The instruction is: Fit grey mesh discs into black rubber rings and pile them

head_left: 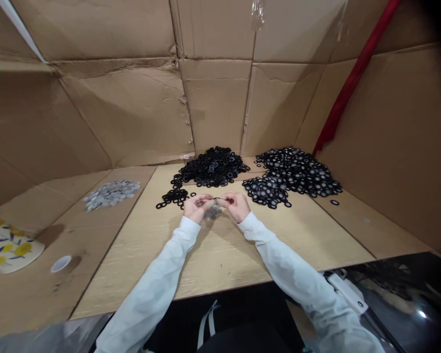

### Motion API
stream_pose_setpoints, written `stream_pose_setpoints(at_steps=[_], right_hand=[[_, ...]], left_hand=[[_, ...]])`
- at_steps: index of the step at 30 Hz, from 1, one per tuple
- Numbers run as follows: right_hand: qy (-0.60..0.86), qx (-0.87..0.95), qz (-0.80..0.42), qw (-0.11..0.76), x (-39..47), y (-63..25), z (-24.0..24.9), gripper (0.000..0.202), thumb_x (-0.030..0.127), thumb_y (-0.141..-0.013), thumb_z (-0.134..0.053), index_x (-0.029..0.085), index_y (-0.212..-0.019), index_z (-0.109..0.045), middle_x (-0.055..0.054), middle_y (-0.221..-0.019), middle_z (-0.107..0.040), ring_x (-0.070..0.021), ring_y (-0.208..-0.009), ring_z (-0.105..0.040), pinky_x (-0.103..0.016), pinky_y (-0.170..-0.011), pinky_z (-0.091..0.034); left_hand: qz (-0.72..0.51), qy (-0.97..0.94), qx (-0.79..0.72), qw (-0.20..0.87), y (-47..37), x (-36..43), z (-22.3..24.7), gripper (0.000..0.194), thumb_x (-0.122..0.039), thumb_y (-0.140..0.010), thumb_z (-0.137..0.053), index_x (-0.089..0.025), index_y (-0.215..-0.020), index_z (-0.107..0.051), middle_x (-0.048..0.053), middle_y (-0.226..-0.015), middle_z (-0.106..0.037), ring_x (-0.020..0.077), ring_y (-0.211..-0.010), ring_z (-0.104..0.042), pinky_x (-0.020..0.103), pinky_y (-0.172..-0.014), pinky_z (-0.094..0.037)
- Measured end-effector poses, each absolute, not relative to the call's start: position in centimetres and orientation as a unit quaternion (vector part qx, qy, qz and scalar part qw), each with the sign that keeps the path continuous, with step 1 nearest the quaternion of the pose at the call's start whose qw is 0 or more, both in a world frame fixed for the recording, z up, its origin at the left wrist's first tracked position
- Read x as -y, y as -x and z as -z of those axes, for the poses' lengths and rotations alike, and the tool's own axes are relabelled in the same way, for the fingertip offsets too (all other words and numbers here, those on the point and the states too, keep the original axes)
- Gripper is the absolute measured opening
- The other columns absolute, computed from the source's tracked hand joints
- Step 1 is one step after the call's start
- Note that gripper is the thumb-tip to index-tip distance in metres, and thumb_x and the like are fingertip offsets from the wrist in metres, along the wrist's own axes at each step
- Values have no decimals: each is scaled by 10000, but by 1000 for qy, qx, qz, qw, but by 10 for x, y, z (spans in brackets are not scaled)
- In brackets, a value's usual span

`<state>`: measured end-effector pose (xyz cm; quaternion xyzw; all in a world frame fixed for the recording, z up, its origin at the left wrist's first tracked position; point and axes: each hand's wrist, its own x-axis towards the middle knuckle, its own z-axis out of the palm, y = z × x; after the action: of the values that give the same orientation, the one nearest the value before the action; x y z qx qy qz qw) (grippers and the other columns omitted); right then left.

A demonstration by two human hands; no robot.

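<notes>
Counter (139,274) is closed in at back and both sides by cardboard walls (113,113). Reach to the rear is limited by the wall; piles are backed up near it. Front right, a white device (347,294) is partly covered by the right sleeve (290,260).

Red strip (353,81) is hung down the right rear corner, its lower end near the large pile of pale-centred rings (301,169). A smaller heap of the same (266,191) is set against its front left. Plain black rings are heaped at back centre (215,167), with a small cluster (173,197) in front, left. Pale discs are piled at left (112,194).

Patterned container (11,247) is cut off by the left edge; contents can't be seen. Small white round item (61,264) is placed just beside it.

Left hand (197,207) and right hand (237,206) are raised over the counter, fingertips nearly together, thumbs and fingers closed. A few pale discs (213,212) are seen between them. Small black piece (216,198) is pinched between both sets of fingertips, seen thin, long axis roughly left-right; exact tilt can't be told.
</notes>
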<state>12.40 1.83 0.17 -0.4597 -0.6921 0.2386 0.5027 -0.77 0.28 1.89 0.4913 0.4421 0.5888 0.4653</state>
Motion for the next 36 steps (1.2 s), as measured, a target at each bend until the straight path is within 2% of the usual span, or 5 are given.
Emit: stream_pose_setpoints(at_steps=[6,15,22,31,36], right_hand=[[460,722,-204,475,-13,-123,-9,148,259,-641,-554,146,-555,-597,5,-559,-505,-86,-504,-412,-210,-478,-305],[479,723,-188,461,-17,-128,-10,120,259,-624,-583,153,-572,-609,6,-571,-511,-73,-483,-400,-206,-483,-318],[439,752,-162,464,-14,-125,-7,81,189,-656,-541,148,-622,-601,-4,-610,-498,-86,-545,-431,-212,-529,-349],[351,638,-482,487,-19,-122,-7,255,338,-578,-596,144,-742,-615,-12,-673,-580,-107,-604,-497,-241,-578,-389],[406,602,-413,550,-19,-114,-1,188,309,-590,-586,128,-636,-604,-18,-640,-554,-107,-590,-477,-235,-560,-379]], left_hand=[[-613,-495,-432,439,7,-5,-14,150,-182,-453,-679,-137,-566,-591,35,-593,-611,145,-586,-581,282,-638,-461],[-520,-552,-413,505,15,-5,-14,414,-270,-416,-716,-98,-785,-637,126,-842,-643,236,-809,-586,347,-768,-439],[-502,-605,-454,420,21,-9,-17,241,-263,-496,-670,-131,-698,-667,93,-767,-658,222,-771,-594,324,-761,-438],[-596,-492,-447,452,13,-5,-20,241,-248,-470,-688,-112,-662,-637,71,-678,-649,178,-646,-600,326,-691,-477],[-589,-498,-438,462,10,-3,-19,264,-257,-472,-689,-112,-688,-643,90,-735,-653,193,-690,-602,345,-722,-467]])
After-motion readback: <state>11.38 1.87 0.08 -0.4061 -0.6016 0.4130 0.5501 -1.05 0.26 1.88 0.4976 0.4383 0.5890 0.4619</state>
